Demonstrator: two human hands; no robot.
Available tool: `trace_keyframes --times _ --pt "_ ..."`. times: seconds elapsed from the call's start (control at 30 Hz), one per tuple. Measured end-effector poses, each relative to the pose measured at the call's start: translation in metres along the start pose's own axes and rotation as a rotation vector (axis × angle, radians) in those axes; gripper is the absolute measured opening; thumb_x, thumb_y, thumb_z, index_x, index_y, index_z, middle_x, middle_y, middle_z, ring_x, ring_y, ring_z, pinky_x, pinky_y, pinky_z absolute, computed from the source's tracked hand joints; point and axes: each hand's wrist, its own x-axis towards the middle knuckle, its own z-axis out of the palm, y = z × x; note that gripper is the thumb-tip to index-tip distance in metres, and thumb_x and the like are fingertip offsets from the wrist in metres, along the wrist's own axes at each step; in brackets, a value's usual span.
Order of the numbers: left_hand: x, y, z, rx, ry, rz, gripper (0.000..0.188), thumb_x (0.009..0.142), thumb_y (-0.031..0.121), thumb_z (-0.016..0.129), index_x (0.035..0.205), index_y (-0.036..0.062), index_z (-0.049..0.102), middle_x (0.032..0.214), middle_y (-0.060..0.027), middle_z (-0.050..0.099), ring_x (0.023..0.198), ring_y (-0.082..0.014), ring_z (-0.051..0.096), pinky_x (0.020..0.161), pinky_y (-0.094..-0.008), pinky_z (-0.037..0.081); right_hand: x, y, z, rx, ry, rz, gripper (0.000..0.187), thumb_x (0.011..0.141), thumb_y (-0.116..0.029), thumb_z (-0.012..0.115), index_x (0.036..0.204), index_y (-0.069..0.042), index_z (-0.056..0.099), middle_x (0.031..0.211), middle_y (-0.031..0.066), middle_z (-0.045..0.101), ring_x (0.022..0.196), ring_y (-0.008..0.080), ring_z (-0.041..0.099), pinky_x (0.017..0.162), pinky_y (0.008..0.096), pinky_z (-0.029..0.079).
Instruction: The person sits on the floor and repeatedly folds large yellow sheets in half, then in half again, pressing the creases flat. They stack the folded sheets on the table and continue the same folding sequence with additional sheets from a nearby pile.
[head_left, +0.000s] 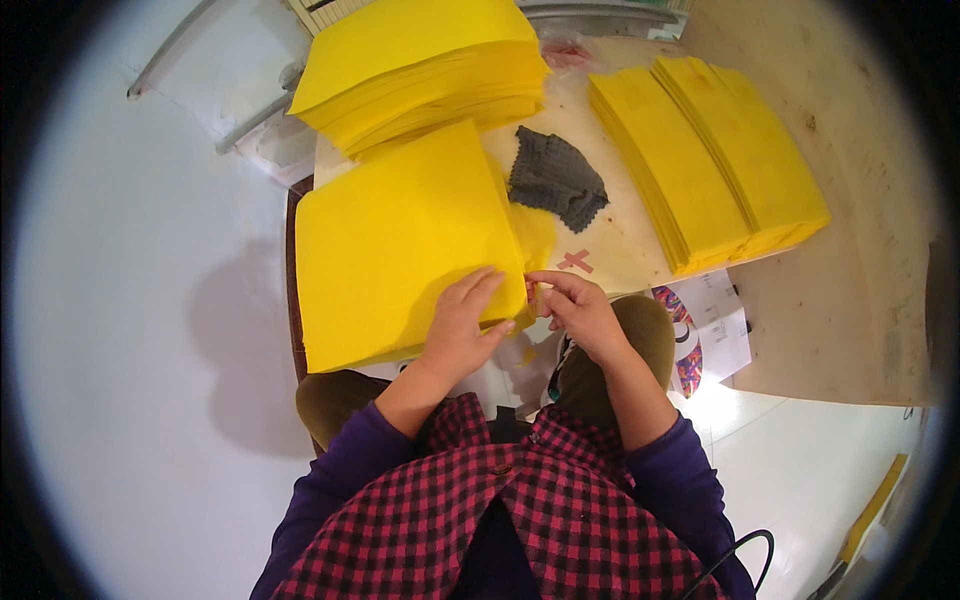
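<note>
Beside the near edge of the table (622, 235), the right hand (583, 315) is partly hiding a reddish piece (532, 291); it is looking too small to identify, and the grip is looking unclear. The left hand (463, 320) is covering part of the near yellow stack (400, 240), which is hiding the table's near left corner. The picture's top edge is cutting off the far yellow stack (420, 40). Near the table's far edge, a reddish patch (566, 52) is blurring.
</note>
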Motion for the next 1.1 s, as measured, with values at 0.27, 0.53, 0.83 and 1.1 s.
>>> trace_keyframes --times 0.27,0.53,0.83,1.1 --pt "0.003 -0.004 0.006 0.005 0.038 0.014 0.059 0.071 0.015 0.075 0.126 0.0029 0.055 0.128 -0.0178 0.056 0.118 -0.0361 0.051 0.102 -0.0420 0.039 0.013 0.010 -0.003 0.085 -0.035 0.002 0.028 0.095 -0.012 0.052 0.120 -0.002 0.060 0.092 0.0017 0.066 0.072 0.0070 0.057 0.059 0.0232 0.048" --pt "0.007 0.000 0.008 -0.026 0.034 -0.030 0.061 0.069 0.012 0.077 0.125 0.0023 0.056 0.126 -0.0177 0.057 0.117 -0.0349 0.052 0.102 -0.0404 0.040 0.018 0.016 -0.003 0.086 -0.034 -0.115 0.024 0.095 -0.010 0.053 0.114 0.001 0.063 0.092 0.0041 0.067 0.079 0.0106 0.061 0.070 0.0245 0.050" --pt "0.009 0.005 0.005 -0.047 0.040 -0.024 0.061 0.068 0.011 0.078 0.124 0.0008 0.056 0.123 -0.0202 0.057 0.115 -0.0369 0.053 0.101 -0.0403 0.042 0.028 0.008 -0.002 0.023 -0.079 -0.078 0.031 0.095 -0.014 0.052 0.121 -0.002 0.062 0.088 0.0000 0.065 0.067 0.0053 0.054 0.054 0.0216 0.045" --pt "0.010 0.005 0.004 -0.056 0.036 -0.029 0.062 0.068 0.012 0.078 0.124 0.0005 0.055 0.122 -0.0212 0.058 0.114 -0.0378 0.054 0.100 -0.0408 0.042 0.025 -0.001 -0.001 0.052 -0.118 -0.047 0.031 0.092 -0.010 0.054 0.119 0.004 0.061 0.075 0.0027 0.062 0.063 0.0093 0.056 0.060 0.0249 0.047"
